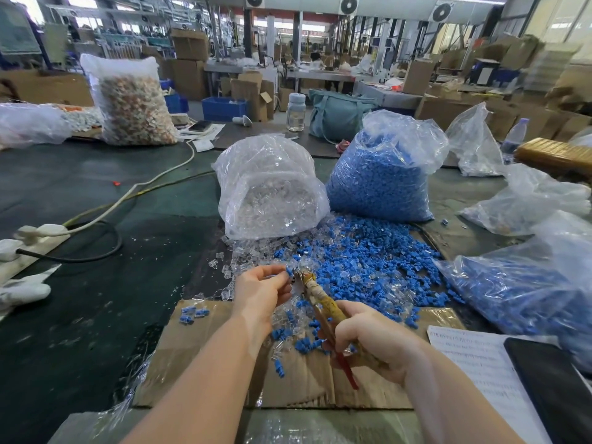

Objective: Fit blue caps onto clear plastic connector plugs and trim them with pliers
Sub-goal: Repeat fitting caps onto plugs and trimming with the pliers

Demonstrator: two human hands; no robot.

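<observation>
The left hand (261,291) pinches a tiny, light, slippery blue-capped clear plastic plug (290,273) at the nose of the worn yellow-handled pliers (323,307), whose handles the right hand (373,339) grips.

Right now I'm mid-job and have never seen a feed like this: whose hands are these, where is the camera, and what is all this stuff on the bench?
There is no machine here: these are a person's two bare hands, filmed by one wide-angle camera worn on the head, looking forward and down. The right hand grips the handles of worn pliers, whose tip points at the left hand. The left hand pinches a small piece at the plier tip; it is too small to tell clearly. Behind them lies a loose pile of blue caps mixed with clear plugs, spilling from a bag of clear plugs and a bag of blue caps. A flattened cardboard sheet covers the bench under the hands.
</observation>
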